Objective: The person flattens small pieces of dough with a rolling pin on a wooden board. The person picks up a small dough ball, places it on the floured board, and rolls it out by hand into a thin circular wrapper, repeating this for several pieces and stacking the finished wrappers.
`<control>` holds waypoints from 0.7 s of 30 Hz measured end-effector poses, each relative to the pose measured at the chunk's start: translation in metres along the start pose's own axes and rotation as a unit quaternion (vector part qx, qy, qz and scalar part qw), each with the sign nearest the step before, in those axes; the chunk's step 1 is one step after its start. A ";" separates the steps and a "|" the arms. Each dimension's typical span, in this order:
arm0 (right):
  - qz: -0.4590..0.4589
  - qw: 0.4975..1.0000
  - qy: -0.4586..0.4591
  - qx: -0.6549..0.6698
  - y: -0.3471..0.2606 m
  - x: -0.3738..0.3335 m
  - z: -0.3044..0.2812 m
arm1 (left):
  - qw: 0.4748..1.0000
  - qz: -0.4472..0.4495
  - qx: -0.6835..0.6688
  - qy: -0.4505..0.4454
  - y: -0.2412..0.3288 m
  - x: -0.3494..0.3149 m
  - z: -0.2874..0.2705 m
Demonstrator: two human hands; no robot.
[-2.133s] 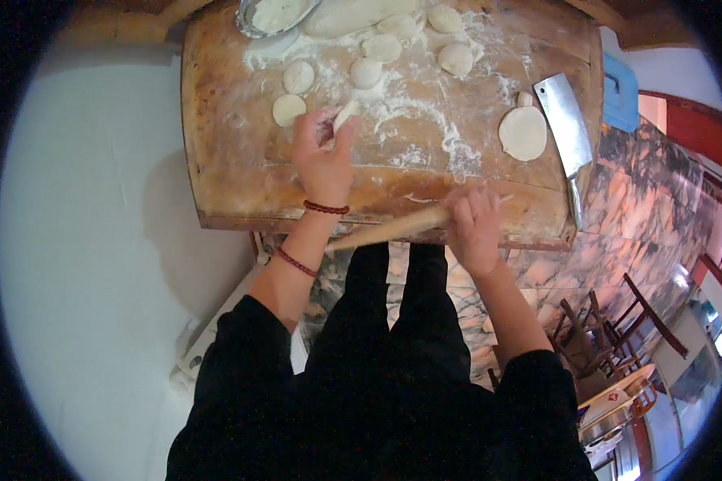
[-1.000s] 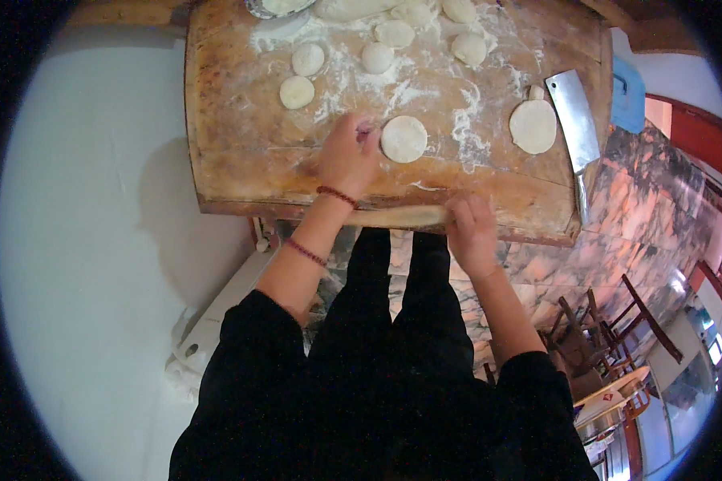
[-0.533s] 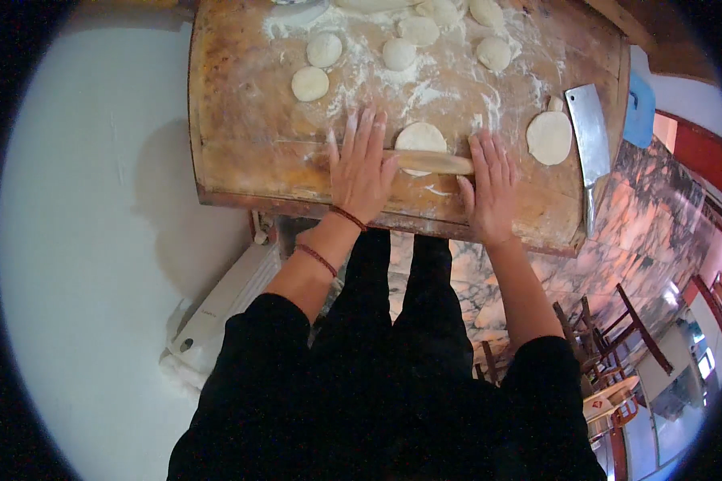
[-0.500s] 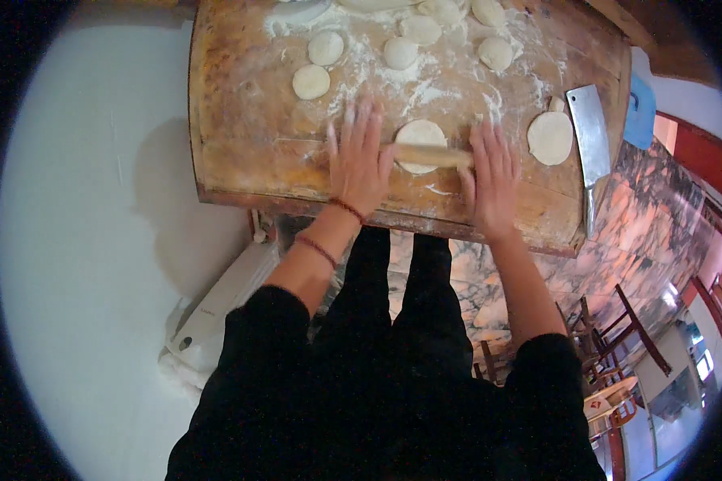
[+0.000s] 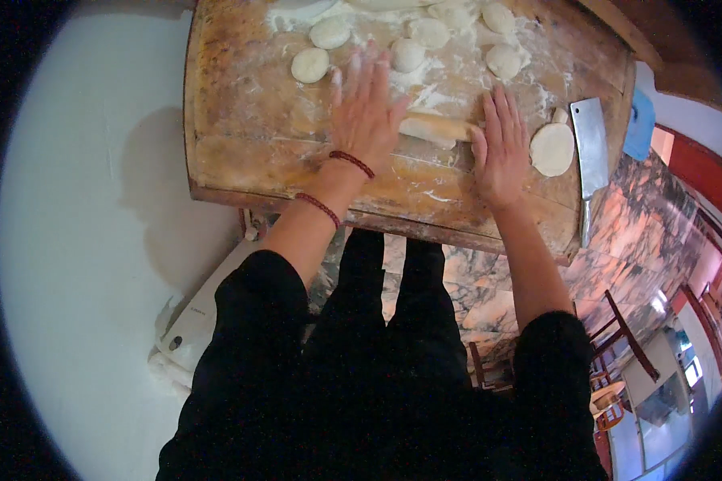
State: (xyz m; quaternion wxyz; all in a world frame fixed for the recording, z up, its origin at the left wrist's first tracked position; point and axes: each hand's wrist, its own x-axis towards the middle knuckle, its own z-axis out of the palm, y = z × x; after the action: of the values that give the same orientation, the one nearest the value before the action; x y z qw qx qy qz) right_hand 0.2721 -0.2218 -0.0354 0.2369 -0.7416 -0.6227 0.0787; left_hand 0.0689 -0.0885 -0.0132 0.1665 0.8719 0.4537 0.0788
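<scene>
A wooden rolling pin [image 5: 443, 127] lies crosswise on the floury board, over a flat piece of dough [image 5: 435, 142] that shows only in part beneath it. My left hand [image 5: 364, 108] lies flat over the pin's left end, fingers stretched out and pointing away from me. At the other end, my right hand [image 5: 501, 152] rests flat too, with its fingers extended and thumb against the pin. Neither hand wraps round it. To the right sits a larger flat dough round [image 5: 552, 151], with a small pale stub [image 5: 560, 116] at its far edge.
Several small dough discs [image 5: 310, 65] lie amid flour toward the far side of the wooden board [image 5: 241, 152]. A cleaver [image 5: 590, 144] lies along the right edge, its handle toward me. Beyond it is a blue object [image 5: 640, 124]. A white wall [image 5: 72, 240] stands left.
Both hands and the rolling pin have moved away from me across the board. The dough disc, in plain sight before, is now largely covered by the pin. The view has shifted slightly.
</scene>
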 end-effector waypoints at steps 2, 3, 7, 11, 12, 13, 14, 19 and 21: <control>0.010 1.000 -0.015 -0.007 -0.001 -0.061 0.005 | 0.999 0.029 -0.017 -0.023 0.002 -0.041 0.004; 0.018 0.999 -0.027 -0.011 -0.006 -0.082 0.004 | 0.997 0.057 -0.029 -0.043 0.000 -0.071 0.005; 0.030 0.996 -0.087 -0.019 -0.031 -0.060 -0.015 | 0.996 0.022 -0.055 -0.062 -0.016 -0.099 0.013; -0.004 0.999 -0.046 0.009 -0.013 0.002 -0.005 | 0.999 -0.011 -0.032 0.026 -0.009 -0.007 0.002; 0.012 0.999 -0.032 0.022 -0.009 0.002 -0.005 | 0.999 0.015 0.027 0.036 -0.005 -0.016 0.008; 0.012 0.999 -0.035 0.022 -0.010 -0.016 -0.006 | 0.999 0.012 0.026 0.034 -0.003 -0.035 0.009; 0.006 0.999 -0.041 0.002 -0.013 -0.048 -0.006 | 0.999 0.021 -0.044 -0.018 -0.002 -0.056 0.008; 0.022 0.995 -0.049 0.080 -0.030 -0.081 -0.009 | 0.981 0.024 -0.190 -0.030 0.006 -0.073 0.000; 0.028 0.997 -0.028 0.071 -0.037 -0.071 -0.014 | 0.979 -0.013 -0.192 -0.074 0.017 -0.050 -0.005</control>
State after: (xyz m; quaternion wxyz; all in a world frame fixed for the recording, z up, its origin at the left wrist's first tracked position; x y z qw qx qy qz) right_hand 0.2297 -0.2889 -0.0195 0.2687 -0.7373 -0.6013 0.1501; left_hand 0.0516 -0.1374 -0.0015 0.3645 0.8214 0.4276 0.0974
